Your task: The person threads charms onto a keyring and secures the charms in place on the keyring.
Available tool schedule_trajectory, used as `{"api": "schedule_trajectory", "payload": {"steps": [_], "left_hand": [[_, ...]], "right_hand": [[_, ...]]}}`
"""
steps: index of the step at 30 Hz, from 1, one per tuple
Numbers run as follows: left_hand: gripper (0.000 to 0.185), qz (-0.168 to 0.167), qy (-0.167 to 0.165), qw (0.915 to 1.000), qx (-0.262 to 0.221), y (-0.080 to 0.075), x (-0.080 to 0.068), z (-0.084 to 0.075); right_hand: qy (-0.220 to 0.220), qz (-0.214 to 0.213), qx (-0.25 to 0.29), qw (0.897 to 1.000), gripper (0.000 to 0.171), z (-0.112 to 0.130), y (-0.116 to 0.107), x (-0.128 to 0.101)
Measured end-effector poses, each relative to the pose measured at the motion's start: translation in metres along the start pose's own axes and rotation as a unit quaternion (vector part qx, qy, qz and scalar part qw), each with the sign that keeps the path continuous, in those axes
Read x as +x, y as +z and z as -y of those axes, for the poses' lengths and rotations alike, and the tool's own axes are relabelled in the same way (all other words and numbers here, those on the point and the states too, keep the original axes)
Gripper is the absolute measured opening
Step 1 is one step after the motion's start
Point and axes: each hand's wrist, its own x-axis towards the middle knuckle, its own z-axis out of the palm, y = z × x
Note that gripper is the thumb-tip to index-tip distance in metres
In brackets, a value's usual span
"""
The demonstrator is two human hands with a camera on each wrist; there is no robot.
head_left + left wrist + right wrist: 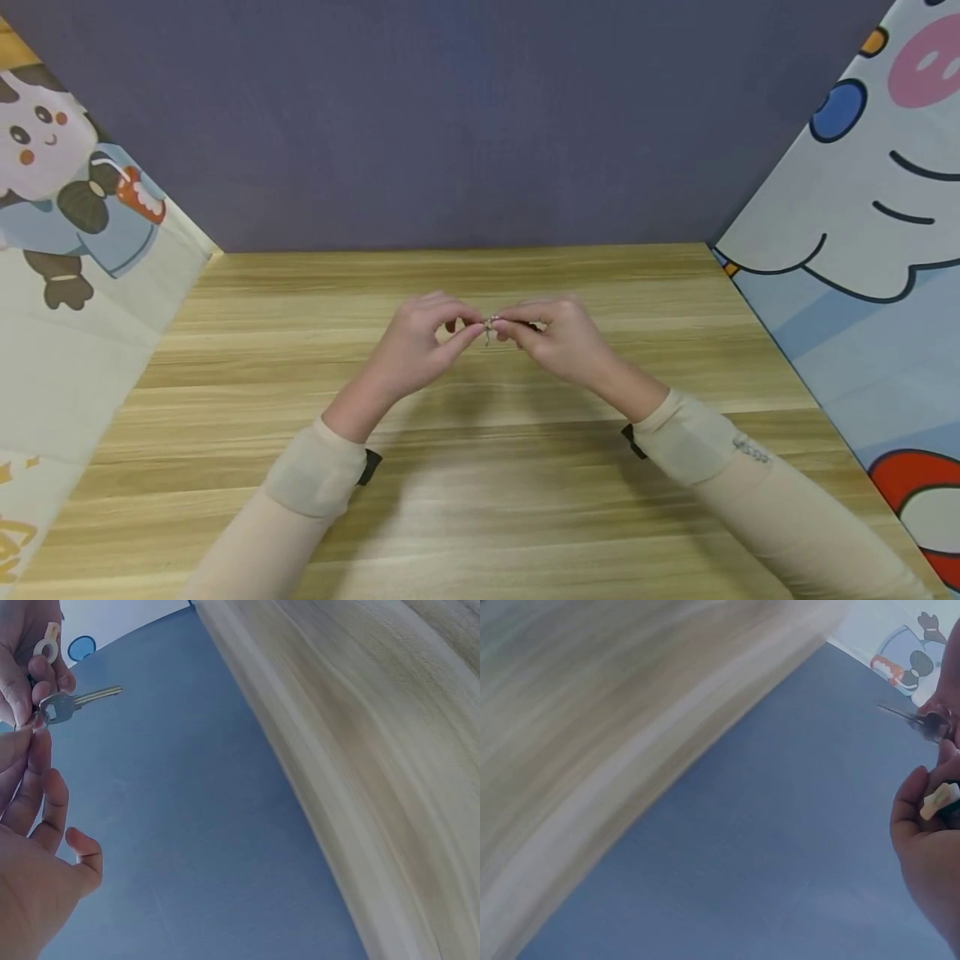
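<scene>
Wooden planks of pale grain make up the table (480, 500), which is closed in at the back by a dull purple wall (450, 125) and at each side by cartoon-printed panels, the left panel (67, 250) showing a dark-haired figure and the right panel (862, 208) a blue and pink creature. Both forearms, in beige sleeves (307, 483), reach in from the near edge and meet above the middle of the table. The left hand (416, 346) has its thumb and forefinger curled together in a pinch on a small silver key (489, 327), while its other fingers hang loosely bent below. The right hand (558, 333) is also curled, its fingertips pinching the same small cluster from the other side. From the left wrist view the key (71, 703) shows plainly: its head sits between the fingers of the two hands and its blade points away toward the wall, with a cream ring-shaped tag (46, 646) held in the right hand just above it. From the right wrist view the key (919, 720) is seen edge-on at the fingertips, and a cream tag (939, 801) lies against the right hand's fingers. The key is held in the air, clear of the table. No container shows in any view.
</scene>
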Motion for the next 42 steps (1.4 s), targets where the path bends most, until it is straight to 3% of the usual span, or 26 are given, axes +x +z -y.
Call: {"api": "schedule_trajectory", "payload": {"steps": [4, 8, 14, 21, 24, 29, 33, 38, 40, 42], "left_hand": [[0.006, -0.011, 0.009, 0.9999, -0.008, 0.001, 0.001, -0.001], [0.004, -0.033, 0.002, 0.9985, -0.045, 0.002, 0.002, -0.002], [0.003, -0.059, -0.048, 0.9915, -0.106, 0.003, 0.003, -0.009], [0.004, -0.078, -0.118, 0.9762, -0.164, 0.008, 0.004, -0.014], [0.004, -0.086, -0.137, 0.9663, -0.200, 0.011, 0.004, -0.016], [0.005, -0.108, -0.139, 0.9471, -0.268, 0.017, 0.005, -0.018], [0.008, -0.135, -0.154, 0.9195, -0.336, 0.021, 0.007, -0.022], [0.007, -0.167, -0.165, 0.8841, -0.404, 0.026, 0.008, -0.025], [0.003, -0.175, -0.170, 0.8768, -0.415, 0.028, 0.008, -0.026], [0.003, -0.174, -0.173, 0.8772, -0.413, 0.030, 0.008, -0.025]], "right_hand": [[-0.013, -0.002, -0.012, 1.000, 0.011, 0.002, -0.003, 0.001], [0.030, -0.007, 0.021, 0.999, 0.012, 0.007, -0.004, 0.000], [0.106, -0.021, 0.105, 0.989, 0.014, 0.007, -0.003, -0.002], [0.147, -0.048, 0.191, 0.969, 0.014, 0.008, -0.002, -0.004], [0.150, -0.061, 0.227, 0.960, 0.014, 0.007, 0.000, -0.004], [0.150, -0.088, 0.282, 0.944, 0.014, 0.007, 0.003, -0.005], [0.151, -0.105, 0.309, 0.933, 0.016, 0.010, 0.005, -0.005], [0.142, -0.117, 0.311, 0.932, 0.015, 0.010, 0.007, -0.006], [0.138, -0.121, 0.309, 0.933, 0.015, 0.009, 0.008, -0.006], [0.136, -0.124, 0.305, 0.934, 0.015, 0.008, 0.008, -0.007]]}}
